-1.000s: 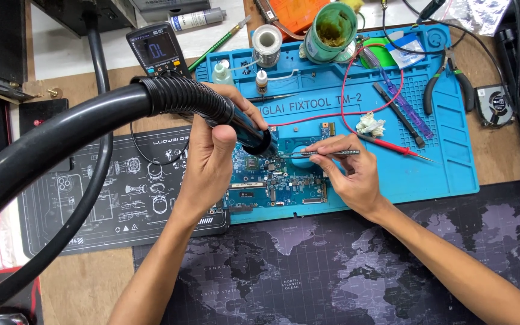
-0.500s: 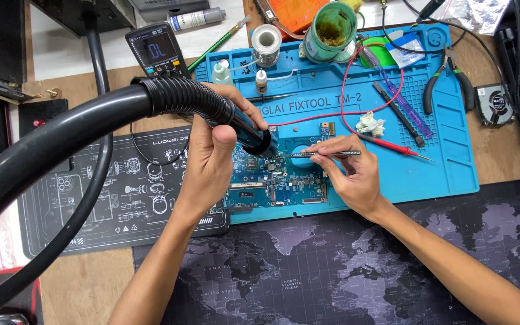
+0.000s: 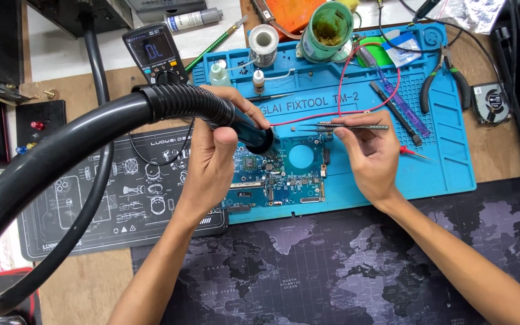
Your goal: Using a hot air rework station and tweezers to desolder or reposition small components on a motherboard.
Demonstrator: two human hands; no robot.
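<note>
Circuit board (image 3: 281, 177), blue-green with a round hole in it, lies flat on the blue work mat (image 3: 446, 162), near the mat's front left part. Just over the board's upper left corner sits the dark nozzle (image 3: 254, 133) of a thick black ribbed hose (image 3: 61, 156). The left hand (image 3: 212, 159) is closed around this nozzle, thumb on the near side, and the hose bends away in a large curve to the left. The right hand (image 3: 371, 153) pinches a pair of thin metal tweezers (image 3: 344, 127) between thumb and fingers; the tweezers lie almost level and their tips point left, above the board's upper edge and close to the nozzle. A red wire (image 3: 356, 78) loops over the mat behind the tweezers. Further back on the mat stand a solder spool (image 3: 264, 42), a green jar (image 3: 329, 27) and pliers (image 3: 446, 78). A multimeter (image 3: 154, 53) rests on the desk (image 3: 501, 150) left of the mat. A black mat with white drawings (image 3: 121, 192) is under the left wrist.
</note>
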